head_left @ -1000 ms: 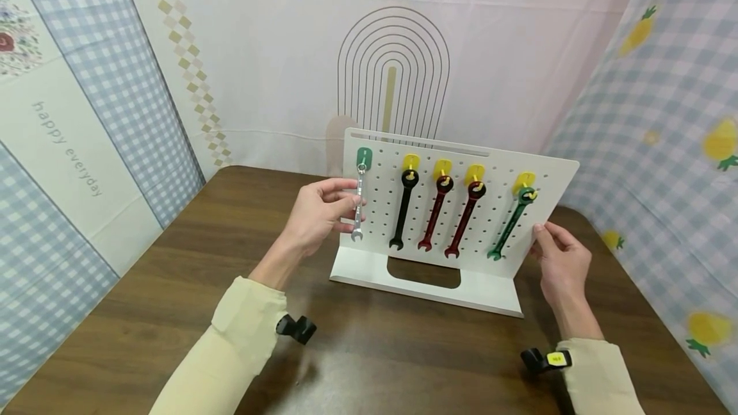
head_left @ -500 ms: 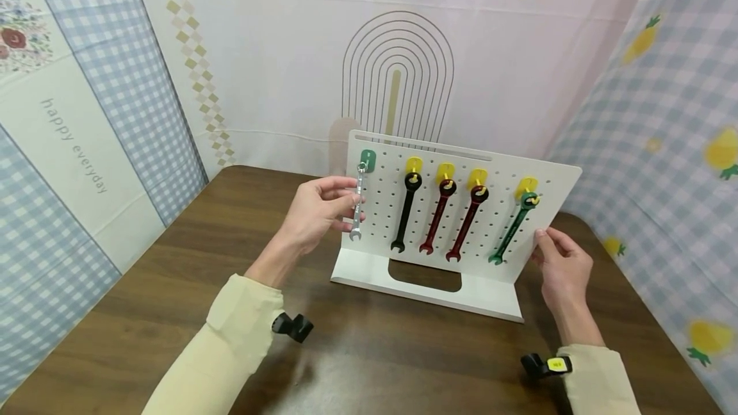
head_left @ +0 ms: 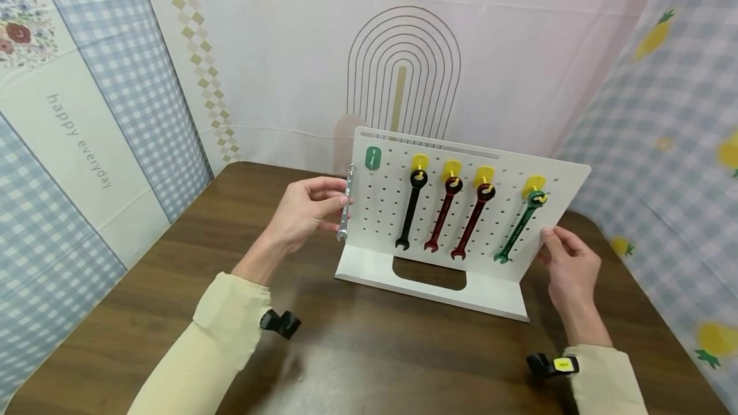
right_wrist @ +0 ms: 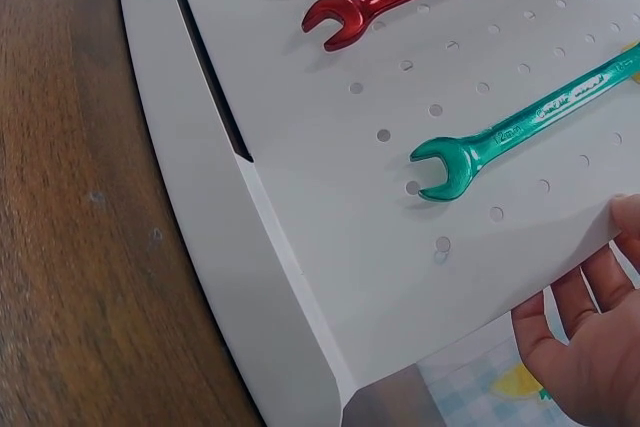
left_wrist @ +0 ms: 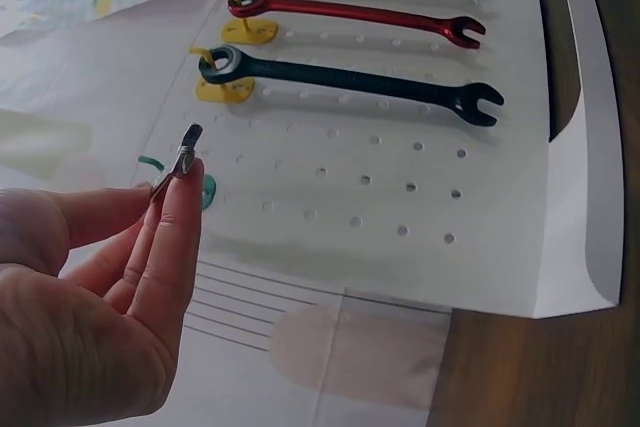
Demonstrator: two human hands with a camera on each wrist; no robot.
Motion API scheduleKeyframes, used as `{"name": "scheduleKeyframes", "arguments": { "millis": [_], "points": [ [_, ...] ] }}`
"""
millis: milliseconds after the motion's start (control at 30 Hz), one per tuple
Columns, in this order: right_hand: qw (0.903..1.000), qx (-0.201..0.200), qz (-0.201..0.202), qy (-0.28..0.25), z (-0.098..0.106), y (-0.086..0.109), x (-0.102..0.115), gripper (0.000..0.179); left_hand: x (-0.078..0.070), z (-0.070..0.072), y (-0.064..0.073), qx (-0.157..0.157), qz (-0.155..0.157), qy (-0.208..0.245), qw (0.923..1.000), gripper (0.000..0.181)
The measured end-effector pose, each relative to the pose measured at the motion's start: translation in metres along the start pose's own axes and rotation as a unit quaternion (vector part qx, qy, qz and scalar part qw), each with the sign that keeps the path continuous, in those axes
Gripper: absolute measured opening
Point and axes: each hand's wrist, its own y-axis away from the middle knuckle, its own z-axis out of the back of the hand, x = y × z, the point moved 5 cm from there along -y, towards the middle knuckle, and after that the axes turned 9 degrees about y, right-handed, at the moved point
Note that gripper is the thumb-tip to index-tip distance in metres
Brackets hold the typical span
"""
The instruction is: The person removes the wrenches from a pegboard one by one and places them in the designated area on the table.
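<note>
Though beside the wrench-laden pegboard (head_left: 497, 226), silver wrench (head_left: 348, 184) in left fingers (left_wrist: 172, 247).

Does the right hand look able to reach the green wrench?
Probably yes: the right hand is beside the green wrench with nothing visible between, though it may need to release the white board.

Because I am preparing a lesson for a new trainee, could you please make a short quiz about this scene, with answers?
1. What does the left grip hold?
2. True or false: of the hanging wrenches, the green wrench is nearest to the right grip.
3. What hangs on the green hook? A) a red wrench; B) nothing; C) a yellow tag.

Key:
1. The silver wrench.
2. True.
3. B.
</note>
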Motion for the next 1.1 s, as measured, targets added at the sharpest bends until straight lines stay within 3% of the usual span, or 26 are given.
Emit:
{"name": "scheduleKeyframes", "arguments": {
  "millis": [633, 800, 1100],
  "points": [
    [0.9998, -0.015, -0.011, -0.011, 0.012, 0.000, 0.002, 0.045, 0.027, 0.042, -0.003, -0.023, 0.049, -0.055, 0.9970, 0.032],
    [0.9999, -0.008, -0.007, -0.011, 0.010, 0.000, 0.004, 0.046, 0.036, 0.063, -0.001, -0.028, 0.058, -0.075, 0.9951, 0.034],
    [0.9999, 0.007, -0.007, -0.005, 0.001, 0.001, 0.002, 0.046, 0.049, 0.103, 0.010, -0.063, 0.084, -0.092, 0.9902, 0.036]
  ]
}}
